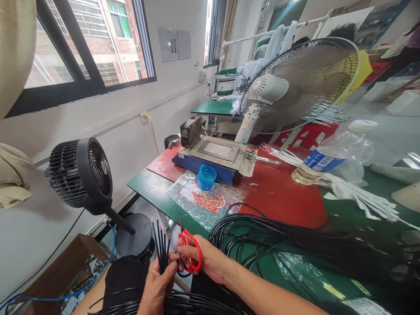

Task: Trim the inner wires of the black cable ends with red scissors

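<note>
My left hand (160, 280) is closed round several black cables (160, 245), whose stripped ends point upward with copper and red tips showing. Close against it, my right hand (188, 253) grips a pair of red-handled scissors (199, 258), their dark blades pointing up. The thumb and fingers of that hand pinch near a cable end by the left thumb; what exactly lies between them is too small to make out. More black cable (183, 302) runs across my lap below the hands. A large coil of black cable (262, 232) lies on the table to the right.
A solder pot (213, 157) with a small black fan (190, 133) stands on the table. Before it are a blue cup (206, 177) and red bits (210, 202) on plastic. A bottle (328, 153), white cables (364, 197), a large fan (295, 87), floor fan (82, 175) and box (55, 271) surround me.
</note>
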Motion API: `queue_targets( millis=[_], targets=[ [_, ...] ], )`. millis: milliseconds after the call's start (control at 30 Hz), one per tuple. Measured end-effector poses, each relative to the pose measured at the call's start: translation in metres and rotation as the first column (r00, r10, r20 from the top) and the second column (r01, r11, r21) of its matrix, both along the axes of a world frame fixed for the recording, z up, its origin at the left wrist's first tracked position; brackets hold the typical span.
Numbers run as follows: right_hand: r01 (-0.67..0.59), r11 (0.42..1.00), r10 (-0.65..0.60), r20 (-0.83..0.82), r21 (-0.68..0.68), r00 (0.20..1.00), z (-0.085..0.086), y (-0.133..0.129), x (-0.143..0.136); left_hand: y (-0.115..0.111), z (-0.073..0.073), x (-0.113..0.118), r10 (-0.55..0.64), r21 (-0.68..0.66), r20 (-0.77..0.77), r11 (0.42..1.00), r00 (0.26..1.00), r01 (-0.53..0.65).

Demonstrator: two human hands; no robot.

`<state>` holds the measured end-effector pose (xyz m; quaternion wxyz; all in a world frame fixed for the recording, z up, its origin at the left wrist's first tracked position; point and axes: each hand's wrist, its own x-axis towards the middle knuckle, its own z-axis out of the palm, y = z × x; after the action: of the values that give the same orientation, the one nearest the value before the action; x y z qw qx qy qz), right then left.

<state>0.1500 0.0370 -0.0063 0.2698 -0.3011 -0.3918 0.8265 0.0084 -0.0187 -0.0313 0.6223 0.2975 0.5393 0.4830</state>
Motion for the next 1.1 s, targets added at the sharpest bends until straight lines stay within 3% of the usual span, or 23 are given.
queue_targets(
  millis=[267, 433, 667, 1100],
  targets=[
    [-0.011, 0.999, 0.010, -0.046, -0.034, 0.999, 0.0004, 0.0002, -0.0005, -0.0034, -0.0052, -0.0023, -0.039, 0.011, 0.041, 0.999, 0.998, 0.038],
    [-0.025, 1.000, 0.025, -0.071, -0.006, 0.997, -0.0008, 0.0004, -0.0003, -0.0036, -0.0012, -0.0011, -0.067, 0.021, 0.045, 0.998, 0.997, 0.066],
    [0.057, 0.998, -0.057, -0.003, -0.012, 0.998, -0.0031, 0.0004, -0.0018, -0.0025, 0.0000, -0.0019, -0.017, 0.015, -0.006, 1.000, 1.000, 0.017],
    [0.033, 0.999, -0.033, 0.008, 0.035, 0.999, -0.0041, -0.0001, -0.0015, -0.0012, -0.0008, -0.0011, 0.074, -0.010, -0.019, 0.997, 0.997, -0.075]
  ],
)
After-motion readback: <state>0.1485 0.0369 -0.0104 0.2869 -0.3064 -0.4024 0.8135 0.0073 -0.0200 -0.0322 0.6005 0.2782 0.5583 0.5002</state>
